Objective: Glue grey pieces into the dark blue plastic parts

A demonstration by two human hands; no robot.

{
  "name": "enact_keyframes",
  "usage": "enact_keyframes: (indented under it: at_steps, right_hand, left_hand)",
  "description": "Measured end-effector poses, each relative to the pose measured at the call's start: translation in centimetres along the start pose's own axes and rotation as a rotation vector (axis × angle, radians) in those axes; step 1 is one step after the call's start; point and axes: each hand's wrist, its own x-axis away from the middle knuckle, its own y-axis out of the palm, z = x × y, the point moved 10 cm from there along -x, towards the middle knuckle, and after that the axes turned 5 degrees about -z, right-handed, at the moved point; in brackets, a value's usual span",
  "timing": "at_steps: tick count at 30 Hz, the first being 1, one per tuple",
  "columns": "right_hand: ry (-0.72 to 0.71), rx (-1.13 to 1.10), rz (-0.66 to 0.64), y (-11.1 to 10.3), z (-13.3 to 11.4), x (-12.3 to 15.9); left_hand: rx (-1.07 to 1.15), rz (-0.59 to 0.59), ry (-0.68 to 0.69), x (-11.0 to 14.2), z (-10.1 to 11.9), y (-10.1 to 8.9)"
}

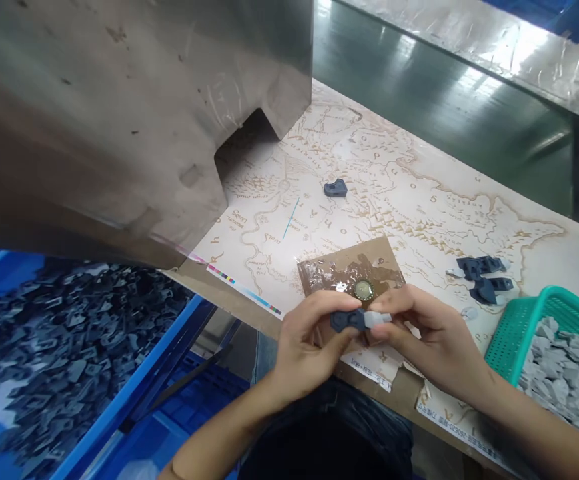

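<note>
Between the finger and thumb of my left hand point(314, 340) is a dark grey plastic part point(345, 321). My right hand point(429, 337) pinches a small pale grey piece point(377, 319), which meets the right end of the dark part. Both hands are closed over the near edge of a wet brown board point(344, 267). On that board, just beyond my fingers, sits a small round disc point(364, 289) with a dark rim. How far the pale piece goes into the dark part is hidden by my fingertips.
A single dark part point(335, 188) lies on the map-printed sheet point(419, 200). Several dark parts with pale ends point(484, 275) lie to the right, beside a green basket point(514, 340) of pale pieces. A blue crate point(169, 353) of dark parts stands left, below a metal housing point(144, 120).
</note>
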Motion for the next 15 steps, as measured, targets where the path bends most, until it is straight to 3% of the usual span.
enact_keyframes:
  at_steps: [3, 6, 10, 12, 15]
  right_hand:
    - [0.061, 0.140, -0.003, -1.3, 0.0, -0.9]
    - [0.111, 0.254, 0.090, -5.9, -0.2, -4.3]
    - [0.372, 0.417, 0.622, -18.5, 2.4, -8.5]
    - [0.466, 0.462, 0.742, -22.9, 4.4, -9.7]
    - [0.586, 0.532, 0.809, -27.0, 7.4, -9.3]
  left_hand:
    - [-0.186, -0.220, 0.023, -2.9, 0.1, 1.1]
    - [-0.433, -0.419, 0.047, -7.5, -1.4, 1.6]
    - [-0.850, -0.229, -0.007, -14.2, -5.2, -1.4]
    - [-0.956, -0.225, -0.051, -15.8, -7.1, -1.7]
    - [-0.989, -0.254, -0.044, -16.3, -8.1, -1.4]
